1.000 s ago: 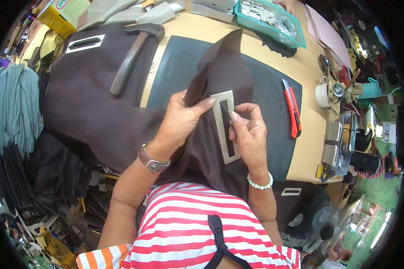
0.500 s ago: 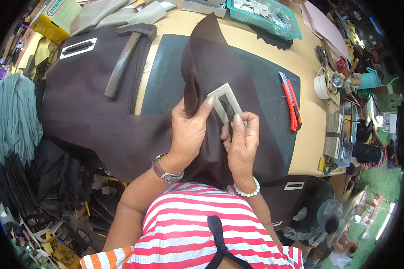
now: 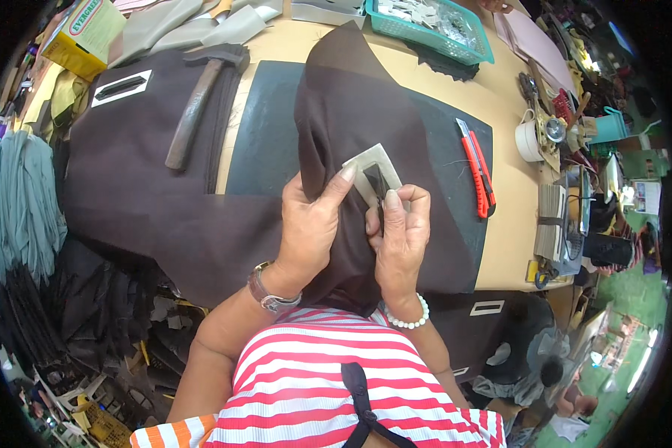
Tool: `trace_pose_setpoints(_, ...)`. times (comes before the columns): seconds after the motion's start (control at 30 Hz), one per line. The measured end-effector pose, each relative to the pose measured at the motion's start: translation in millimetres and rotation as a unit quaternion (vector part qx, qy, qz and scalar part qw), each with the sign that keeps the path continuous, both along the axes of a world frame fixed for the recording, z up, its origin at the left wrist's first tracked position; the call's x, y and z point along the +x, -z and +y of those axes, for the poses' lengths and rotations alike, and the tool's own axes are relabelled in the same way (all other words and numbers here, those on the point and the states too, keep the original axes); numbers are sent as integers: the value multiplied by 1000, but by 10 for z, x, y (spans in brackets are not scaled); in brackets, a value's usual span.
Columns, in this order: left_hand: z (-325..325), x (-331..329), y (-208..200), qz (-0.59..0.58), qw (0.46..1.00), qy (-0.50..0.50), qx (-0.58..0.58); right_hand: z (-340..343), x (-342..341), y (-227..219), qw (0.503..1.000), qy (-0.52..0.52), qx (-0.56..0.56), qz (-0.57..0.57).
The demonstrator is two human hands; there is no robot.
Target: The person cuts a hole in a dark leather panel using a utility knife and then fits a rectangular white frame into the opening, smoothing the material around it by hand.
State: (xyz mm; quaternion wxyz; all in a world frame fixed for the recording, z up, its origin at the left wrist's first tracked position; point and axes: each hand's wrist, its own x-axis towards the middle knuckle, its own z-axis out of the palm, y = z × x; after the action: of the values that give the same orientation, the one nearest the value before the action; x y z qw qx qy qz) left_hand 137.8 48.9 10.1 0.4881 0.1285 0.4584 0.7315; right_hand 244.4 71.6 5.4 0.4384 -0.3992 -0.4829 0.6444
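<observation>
A dark brown fabric piece (image 3: 358, 97) is lifted and folded between my hands, over a black cutting mat. On it is a pale rectangular frame patch (image 3: 375, 158) with a slot, where dark cloth shows in a fold. My left hand (image 3: 310, 228) grips the fabric, its thumb pressing the frame's left corner. With thumb and fingertips together, my right hand (image 3: 399, 243) pinches at the frame's lower right end and the dark cloth there. The right fingertips partly hide what lies between them.
A hammer (image 3: 194, 112) lies on stacked brown fabric to the left. On the black mat (image 3: 265, 127), a red utility knife (image 3: 478, 168) rests at the right. Behind stands a teal basket (image 3: 433, 33) of small pieces. A white mug (image 3: 529, 138) sits at the right edge.
Dark cloth now fills more of the frame's slot, and the frame's inner opening looks narrower. Both hands keep their hold with only slight movement. The whole view has shifted a little.
</observation>
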Motion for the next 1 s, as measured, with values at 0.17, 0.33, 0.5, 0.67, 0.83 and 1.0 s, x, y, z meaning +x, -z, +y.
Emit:
trace_pose_setpoints(0.17,7,-12,-38,-20,1000,4,12,4,-23,33,1000,10,2,27)
trace_pose_setpoints(0.33,7,-15,-38,-28,1000,4,11,11,-17,67,1000,7,10,14)
trace_pose_setpoints(0.5,29,-59,-1,-11,1000,25,5,7,60,-2,999,6,-29,37)
trace_pose_setpoints(0.67,22,-138,-39,11,997,75,15,174,293,-283,965,-33,219,-142)
trace_pose_setpoints(0.83,-3,-159,-121,44,993,107,30,578,371,-379,721,-124,591,-339)
trace_pose_setpoints(1.0,-44,-180,-131,62,988,143,14,704,304,-514,630,-147,690,-325)
